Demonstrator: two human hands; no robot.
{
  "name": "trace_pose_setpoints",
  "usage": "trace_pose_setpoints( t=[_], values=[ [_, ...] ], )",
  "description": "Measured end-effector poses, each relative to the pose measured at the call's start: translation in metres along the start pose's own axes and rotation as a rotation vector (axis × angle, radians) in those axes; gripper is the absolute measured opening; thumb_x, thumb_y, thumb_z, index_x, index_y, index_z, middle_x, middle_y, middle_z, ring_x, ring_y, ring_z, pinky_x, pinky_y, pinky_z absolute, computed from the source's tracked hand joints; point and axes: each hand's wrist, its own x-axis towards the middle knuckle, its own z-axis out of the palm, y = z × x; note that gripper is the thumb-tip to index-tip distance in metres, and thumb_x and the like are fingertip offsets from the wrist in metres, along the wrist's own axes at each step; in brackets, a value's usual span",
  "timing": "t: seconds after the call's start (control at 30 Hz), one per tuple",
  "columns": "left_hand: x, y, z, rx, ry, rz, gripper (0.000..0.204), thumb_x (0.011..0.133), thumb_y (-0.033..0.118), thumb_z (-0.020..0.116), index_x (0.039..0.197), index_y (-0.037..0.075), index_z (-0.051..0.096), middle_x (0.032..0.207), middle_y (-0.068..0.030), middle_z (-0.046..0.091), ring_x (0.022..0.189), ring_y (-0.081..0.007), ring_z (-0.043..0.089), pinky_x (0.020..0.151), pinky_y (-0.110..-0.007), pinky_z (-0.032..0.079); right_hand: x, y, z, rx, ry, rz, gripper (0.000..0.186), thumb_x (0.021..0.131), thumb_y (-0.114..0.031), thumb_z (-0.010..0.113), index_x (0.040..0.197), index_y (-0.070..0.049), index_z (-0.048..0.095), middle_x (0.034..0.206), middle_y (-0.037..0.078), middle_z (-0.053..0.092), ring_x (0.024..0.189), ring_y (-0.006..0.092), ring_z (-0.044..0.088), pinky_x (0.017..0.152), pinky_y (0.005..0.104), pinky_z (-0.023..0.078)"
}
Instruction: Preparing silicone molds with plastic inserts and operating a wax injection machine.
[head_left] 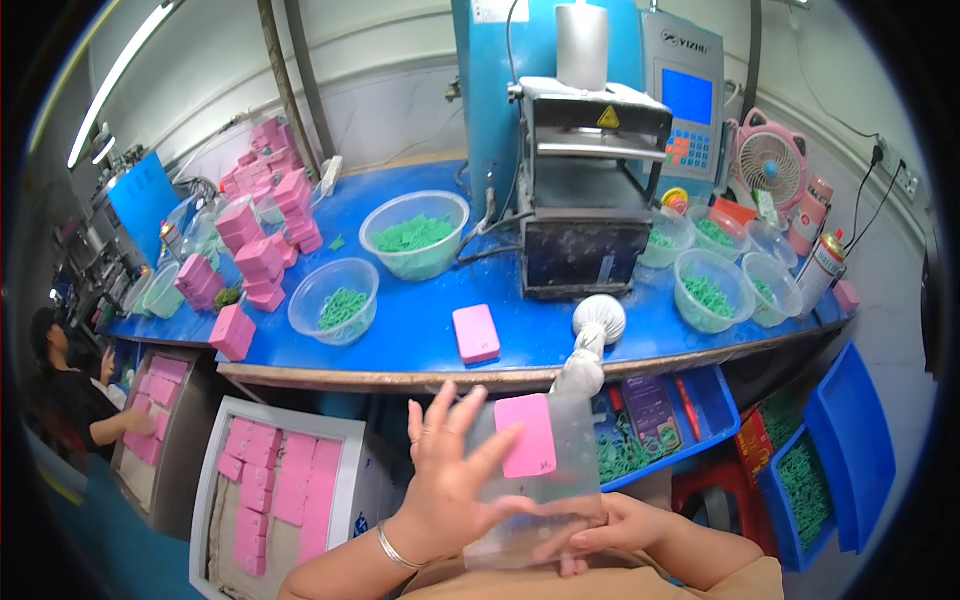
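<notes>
A translucent plastic sheet [565, 450] lies tilted over my lap, below the table's front edge. A flat pink block with rounded corners [527, 432] shows on its upper part. My left hand [448, 490] is open, fingers spread, with the index fingertip at the block's left edge; its thumb reaches across the sheet. My right hand [612, 528] grips the sheet's lower right side, some of its fingers showing blurred through the plastic. Beyond them, a similar pink block [476, 334] rests on the blue tabletop [415, 335], beside a white cloth-wrapped ball tool [599, 320].
A press machine [585, 200] stands at the back. Clear bowls [375, 298] hold green rubbery pieces. Pink blocks [262, 262] are stacked at left; a white-framed tray [212, 490] holds more. Blue bins [722, 385] sit at right. Another person [75, 385] works at far left.
</notes>
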Motion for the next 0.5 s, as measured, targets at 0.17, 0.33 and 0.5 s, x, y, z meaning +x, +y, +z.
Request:
trace_pose_setpoints(
  t=[0.17, 0.33, 0.5],
  values=[
    [0.009, -0.051, 0.017, -0.061, 0.297, -0.168, 0.042, 0.083, 0.030, 0.057, 0.110, -0.001, 0.046, 0.123, -0.0233, 0.040, 0.119, -0.0419, 0.031, 0.100, -0.048, 0.024, -0.030, -0.058, 0.011, 0.312, -0.007, -0.187, 0.057, 0.085, -0.006, 0.048, 0.134, 0.008, 0.022, 0.106, 0.038, 0.051, 0.069, 0.0287, 0.065, 0.058, 0.0302, 0.053],
    [0.052, -0.073, 0.044, 0.136, 0.063, -0.146, 0.058, 0.067, 0.033, 0.073, 0.107, 0.000, 0.046, 0.122, -0.0230, 0.038, 0.108, -0.0390, 0.039, 0.093, -0.046, 0.031, -0.028, -0.134, 0.001, 0.253, 0.064, -0.489, 0.062, 0.082, -0.008, 0.046, 0.132, 0.013, 0.016, 0.102, 0.040, 0.051, 0.064, 0.0314, 0.065, 0.051, 0.0313, 0.054],
    [0.078, -0.098, 0.052, 0.040, 0.009, -0.079, 0.052, 0.064, 0.036, 0.075, 0.091, 0.002, 0.046, 0.103, -0.0173, 0.043, 0.093, -0.0353, 0.048, 0.083, -0.040, 0.041, -0.015, -0.172, -0.032, 0.149, 0.102, -0.531, 0.055, 0.081, -0.012, 0.046, 0.129, 0.009, 0.028, 0.103, 0.028, 0.058, 0.066, 0.0236, 0.064, 0.053, 0.0271, 0.053]
  ],
)
